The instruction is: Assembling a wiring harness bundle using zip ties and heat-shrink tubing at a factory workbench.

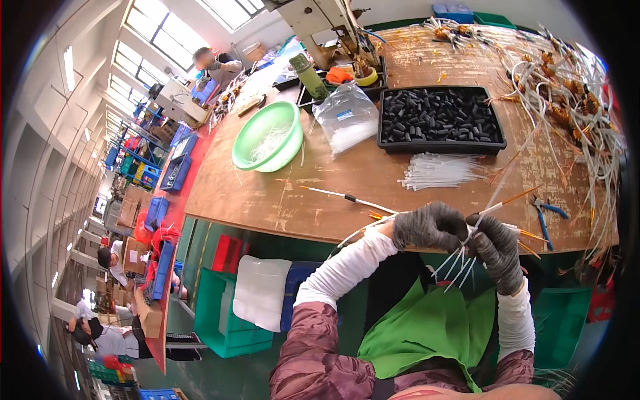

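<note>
Both hands wear dark grey gloves and meet at the table's front edge. My left hand (433, 225) is closed, fingertips pinched together, on a few thin white cable ties (456, 268) that fan out below the fingers. Close beside it, my right hand (497, 248) is also closed on the ties; one long pale strip rises above it. White wires (370, 203) with orange ends pass behind the hands, one carrying a short black sleeve (350, 198). Just beyond the hands lies a pile of white cable ties (440, 171). The gloves hide the exact gripping points.
Behind the pile stands a black tray (442, 147) of short black sleeves, beside a clear bag (345, 113) and green bowl (293, 148). Blue-handled cutters (548, 215) and tangled wire bundles (573, 113) occupy the right. A teal crate (248, 327) stands below; people work farther left.
</note>
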Available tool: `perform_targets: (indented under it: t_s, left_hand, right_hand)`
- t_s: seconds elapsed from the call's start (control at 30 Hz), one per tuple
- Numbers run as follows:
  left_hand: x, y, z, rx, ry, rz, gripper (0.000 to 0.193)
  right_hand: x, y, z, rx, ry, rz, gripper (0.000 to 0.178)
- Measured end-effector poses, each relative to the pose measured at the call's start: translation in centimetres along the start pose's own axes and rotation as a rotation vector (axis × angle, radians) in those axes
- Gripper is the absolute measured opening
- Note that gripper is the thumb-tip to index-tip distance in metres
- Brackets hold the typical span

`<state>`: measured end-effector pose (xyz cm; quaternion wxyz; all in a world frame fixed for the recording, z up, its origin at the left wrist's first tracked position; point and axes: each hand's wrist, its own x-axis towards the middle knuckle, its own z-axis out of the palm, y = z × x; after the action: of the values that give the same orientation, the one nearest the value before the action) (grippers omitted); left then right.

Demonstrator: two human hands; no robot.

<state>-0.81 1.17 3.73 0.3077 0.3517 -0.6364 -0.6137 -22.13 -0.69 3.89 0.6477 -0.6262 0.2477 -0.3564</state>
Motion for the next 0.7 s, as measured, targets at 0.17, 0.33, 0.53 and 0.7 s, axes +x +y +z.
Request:
perform_targets:
  t_s: [0.17,0.33,0.53,0.7]
  left_hand:
    - [0.3,-0.9,0.7,-0.179,-0.050,0.029,0.035]
    - [0.1,-0.1,0.4,-0.132,-0.024,0.065,0.039]
    - [0.2,1.2,2.0,-0.070,0.230,0.182,0.032]
    - [0.4,-0.2,1.9,0.171,0.313,0.272,0.022]
  right_hand:
    - [-0.1,-0.6,0.1,0.039,-0.089,0.129,0.023]
    - [-0.1,0.8,-0.4,-0.227,0.022,-0.052,0.015]
    - [-0.1,-0.4,0.5,-0.770,0.029,-0.239,0.009]
    - [-0.5,1.4,-0.1,-0.668,0.093,-0.200,0.009]
